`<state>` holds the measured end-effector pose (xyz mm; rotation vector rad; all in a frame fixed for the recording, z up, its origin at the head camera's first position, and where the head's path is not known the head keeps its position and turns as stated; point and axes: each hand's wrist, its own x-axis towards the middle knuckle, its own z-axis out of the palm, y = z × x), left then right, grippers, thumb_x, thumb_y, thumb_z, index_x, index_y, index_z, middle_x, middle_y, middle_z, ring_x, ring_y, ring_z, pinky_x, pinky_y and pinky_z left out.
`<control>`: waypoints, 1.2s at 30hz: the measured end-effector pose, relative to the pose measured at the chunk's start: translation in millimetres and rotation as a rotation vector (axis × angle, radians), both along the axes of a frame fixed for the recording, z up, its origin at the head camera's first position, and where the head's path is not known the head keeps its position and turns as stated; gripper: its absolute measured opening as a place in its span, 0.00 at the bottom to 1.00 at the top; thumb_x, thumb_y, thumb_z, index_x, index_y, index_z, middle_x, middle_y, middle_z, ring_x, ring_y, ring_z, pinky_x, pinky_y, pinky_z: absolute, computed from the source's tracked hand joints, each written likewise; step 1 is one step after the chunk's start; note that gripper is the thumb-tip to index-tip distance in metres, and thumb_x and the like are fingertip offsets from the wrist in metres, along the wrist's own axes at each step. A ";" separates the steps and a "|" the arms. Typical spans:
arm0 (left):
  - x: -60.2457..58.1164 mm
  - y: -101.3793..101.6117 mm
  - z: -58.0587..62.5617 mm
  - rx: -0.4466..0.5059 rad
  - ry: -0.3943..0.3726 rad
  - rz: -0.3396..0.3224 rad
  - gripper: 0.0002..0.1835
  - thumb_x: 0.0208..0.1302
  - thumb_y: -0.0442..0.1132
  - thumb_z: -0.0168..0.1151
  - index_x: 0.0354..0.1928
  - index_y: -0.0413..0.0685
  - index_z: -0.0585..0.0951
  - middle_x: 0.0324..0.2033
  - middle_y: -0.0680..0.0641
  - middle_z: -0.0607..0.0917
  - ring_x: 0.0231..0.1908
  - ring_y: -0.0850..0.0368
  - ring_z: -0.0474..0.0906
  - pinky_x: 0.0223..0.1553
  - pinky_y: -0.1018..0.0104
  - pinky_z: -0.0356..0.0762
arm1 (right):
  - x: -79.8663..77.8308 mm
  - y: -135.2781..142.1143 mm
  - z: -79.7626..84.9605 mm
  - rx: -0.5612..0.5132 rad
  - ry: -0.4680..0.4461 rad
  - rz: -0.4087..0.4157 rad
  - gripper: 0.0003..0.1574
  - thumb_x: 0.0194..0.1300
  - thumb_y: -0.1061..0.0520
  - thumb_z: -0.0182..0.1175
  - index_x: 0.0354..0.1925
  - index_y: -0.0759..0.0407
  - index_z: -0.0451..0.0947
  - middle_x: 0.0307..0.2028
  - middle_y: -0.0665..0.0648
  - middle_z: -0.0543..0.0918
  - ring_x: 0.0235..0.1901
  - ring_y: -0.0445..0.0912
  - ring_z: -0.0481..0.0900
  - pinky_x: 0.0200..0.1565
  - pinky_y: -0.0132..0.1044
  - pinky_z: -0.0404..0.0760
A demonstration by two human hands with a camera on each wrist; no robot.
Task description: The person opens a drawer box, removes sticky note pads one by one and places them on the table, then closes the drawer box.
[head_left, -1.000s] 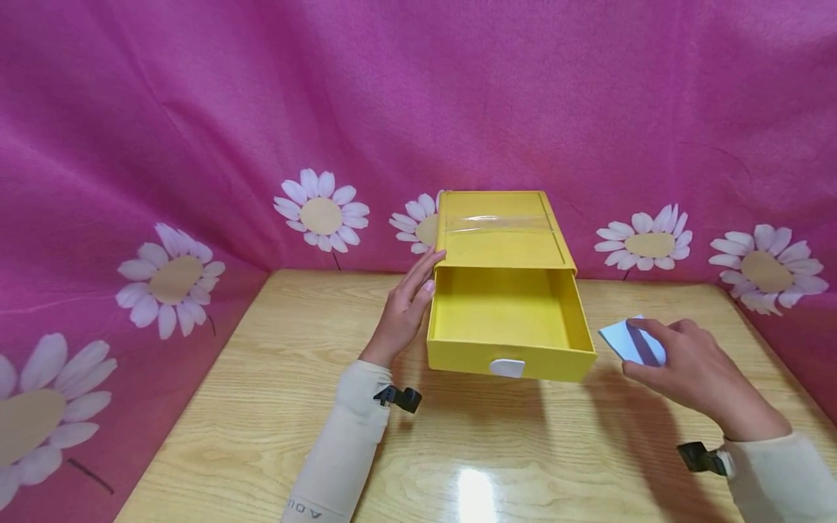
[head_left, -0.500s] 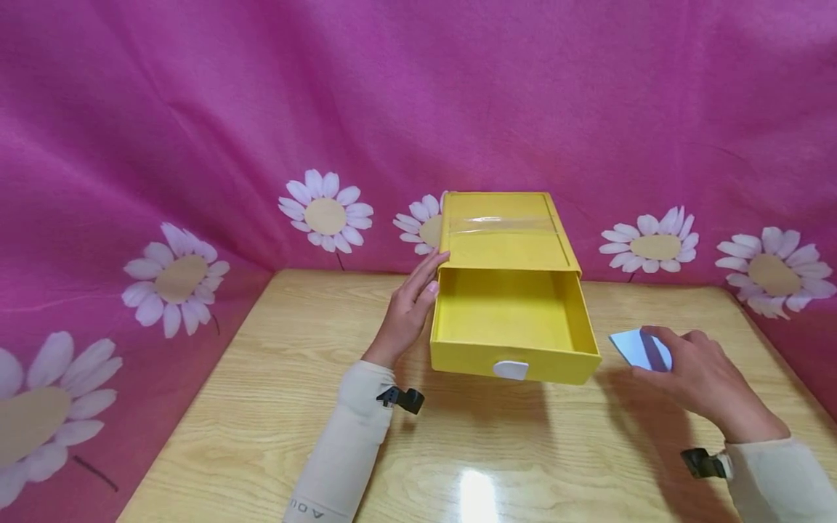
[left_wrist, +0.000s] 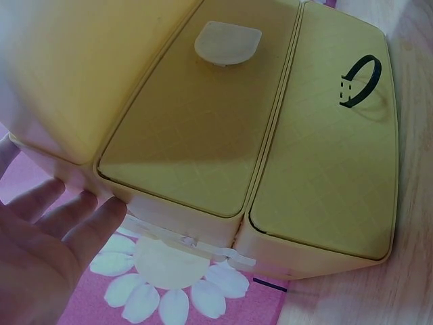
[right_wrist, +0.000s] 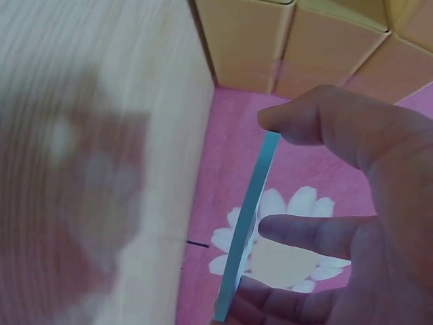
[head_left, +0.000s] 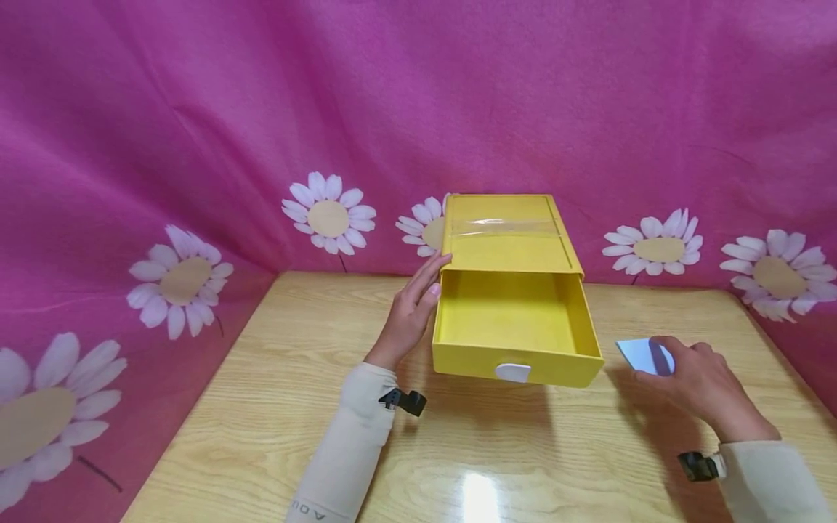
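A yellow drawer unit stands on the table with its top drawer pulled out, nothing visible inside it. My left hand rests against the unit's left side, its fingers extended and touching near the upper edge; the left wrist view shows those fingertips along the side wall. Off to the right of the drawer, my right hand pinches a thin, flat light-blue pad by its edges, held above the table. Seen edge-on in the right wrist view, the pad sits between thumb and fingers.
Below the pulled-out drawer are a drawer with a white tab and one with a black loop handle. Clear tape crosses the unit's top. A pink flowered cloth hangs behind the wooden table.
My right hand has moved slightly down and to the right, away from the drawer, with the pad in it. The left hand stays against the unit; the whole view has shifted a little.
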<state>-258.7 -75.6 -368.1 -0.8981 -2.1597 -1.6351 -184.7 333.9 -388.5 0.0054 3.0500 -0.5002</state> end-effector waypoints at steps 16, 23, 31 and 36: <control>-5.2 2.6 -8.1 -0.017 -0.007 0.032 0.25 0.73 0.38 0.43 0.71 0.53 0.66 0.72 0.51 0.60 0.68 0.55 0.62 0.67 0.61 0.61 | -6.4 18.0 -21.6 -0.017 -0.101 -0.113 0.57 0.54 0.33 0.64 0.63 0.73 0.57 0.42 0.81 0.65 0.39 0.70 0.65 0.32 0.61 0.73; -11.6 1.1 -14.3 -0.002 0.015 0.011 0.25 0.74 0.44 0.43 0.71 0.59 0.66 0.72 0.57 0.59 0.68 0.59 0.62 0.67 0.63 0.61 | -9.2 21.0 -27.9 -0.012 -0.120 -0.171 0.57 0.55 0.35 0.64 0.63 0.74 0.55 0.42 0.82 0.64 0.40 0.71 0.63 0.34 0.61 0.72; -10.2 1.0 -12.8 -0.012 0.011 0.017 0.25 0.73 0.43 0.43 0.71 0.62 0.65 0.72 0.58 0.59 0.68 0.60 0.62 0.67 0.63 0.62 | -10.3 25.4 -33.7 -0.014 -0.156 -0.230 0.58 0.54 0.35 0.64 0.64 0.73 0.53 0.42 0.83 0.61 0.39 0.73 0.61 0.33 0.61 0.71; -10.1 0.3 -13.1 -0.013 0.026 0.016 0.25 0.74 0.43 0.43 0.71 0.60 0.65 0.72 0.57 0.59 0.68 0.59 0.62 0.67 0.63 0.61 | -11.8 27.6 -36.6 -0.013 -0.172 -0.242 0.57 0.55 0.36 0.64 0.64 0.73 0.52 0.43 0.83 0.60 0.40 0.74 0.59 0.34 0.63 0.71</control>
